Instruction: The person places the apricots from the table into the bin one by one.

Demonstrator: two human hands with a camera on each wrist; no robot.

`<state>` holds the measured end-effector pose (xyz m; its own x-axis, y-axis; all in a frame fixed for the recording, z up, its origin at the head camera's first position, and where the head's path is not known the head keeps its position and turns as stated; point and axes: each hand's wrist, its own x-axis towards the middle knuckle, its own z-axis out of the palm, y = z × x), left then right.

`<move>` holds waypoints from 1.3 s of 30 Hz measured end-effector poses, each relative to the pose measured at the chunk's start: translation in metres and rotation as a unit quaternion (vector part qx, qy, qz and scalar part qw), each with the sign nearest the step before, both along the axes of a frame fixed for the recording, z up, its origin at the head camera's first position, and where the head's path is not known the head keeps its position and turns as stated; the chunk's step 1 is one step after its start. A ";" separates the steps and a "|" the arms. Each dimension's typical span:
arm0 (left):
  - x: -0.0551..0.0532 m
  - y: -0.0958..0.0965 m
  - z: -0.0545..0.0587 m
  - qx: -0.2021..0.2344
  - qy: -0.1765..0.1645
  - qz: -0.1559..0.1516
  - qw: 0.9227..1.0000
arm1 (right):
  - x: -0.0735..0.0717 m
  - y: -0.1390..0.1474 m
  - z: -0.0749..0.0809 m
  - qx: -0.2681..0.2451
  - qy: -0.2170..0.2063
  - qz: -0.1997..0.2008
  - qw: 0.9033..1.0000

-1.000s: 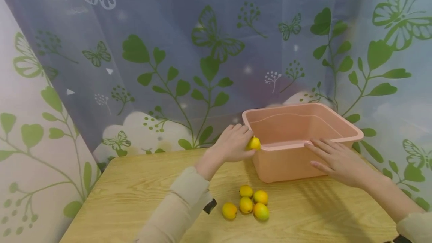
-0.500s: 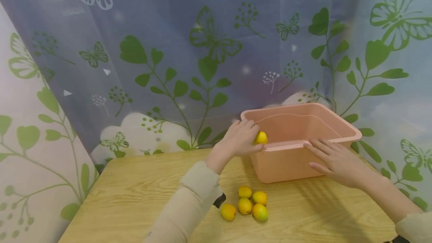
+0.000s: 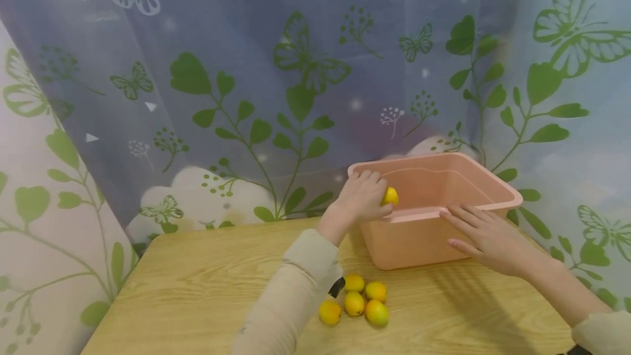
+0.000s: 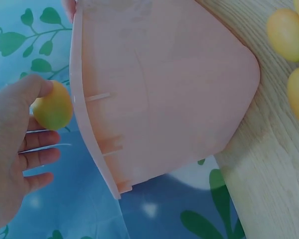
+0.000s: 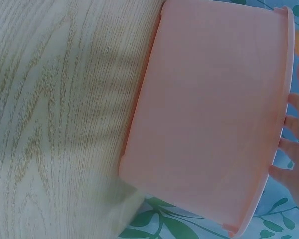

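Note:
My left hand [image 3: 359, 197] pinches a small yellow mango [image 4: 54, 107] between thumb and index finger, and the other fingers are extended. It holds the fruit just above the near-left rim of a pink plastic basin [image 3: 414, 242]. Fingers spread and nearly straight, my right hand [image 3: 498, 239] rests its fingertips at the basin's front rim. Several more mangoes [image 3: 354, 304] lie grouped on the table in front of the basin; one of them shows a greenish side. The part of the basin's floor behind the front wall is hidden in the head view.
A light wooden table [image 3: 197, 284] carries everything. Behind it and on both sides hangs a cloth [image 3: 236, 43] printed with leaves and butterflies. The basin stands at the table's back right, close to the cloth.
My left hand has moved to the right with the mango, from beside the basin's left corner to over its rim. My right hand has stayed at the front rim.

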<state>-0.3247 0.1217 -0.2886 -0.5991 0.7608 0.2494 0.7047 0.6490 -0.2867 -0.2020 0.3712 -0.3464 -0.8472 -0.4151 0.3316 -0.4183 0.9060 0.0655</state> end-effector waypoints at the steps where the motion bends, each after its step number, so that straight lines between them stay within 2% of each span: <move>1: 0.000 0.001 -0.001 -0.001 -0.001 0.004 1.000 | 0.000 -0.001 0.000 -0.002 -0.003 -0.001 1.000; 5: 0.000 0.004 -0.001 -0.006 -0.001 0.012 1.000 | 0.000 -0.002 0.000 -0.001 0.000 0.000 1.000; 9: 0.002 0.004 0.003 -0.021 0.015 0.010 1.000 | 0.000 0.000 -0.001 0.004 0.013 0.003 1.000; 14: 0.007 -0.005 0.008 -0.034 0.031 -0.005 0.999 | -0.002 0.000 -0.001 0.002 0.016 0.004 1.000; 22: 0.013 -0.027 0.007 -0.029 0.053 -0.032 0.998 | -0.001 0.000 -0.002 0.005 0.016 0.005 1.000; 28: 0.021 -0.050 -0.001 -0.015 0.074 -0.057 0.996 | -0.001 0.000 -0.003 0.003 0.017 0.005 1.000; 35: 0.027 -0.079 -0.021 -0.007 0.086 -0.076 0.993 | -0.002 -0.001 -0.003 0.006 0.018 0.005 1.000; 39: 0.032 -0.096 -0.031 -0.001 0.078 -0.085 0.993 | -0.002 -0.001 -0.004 0.006 0.025 0.011 1.000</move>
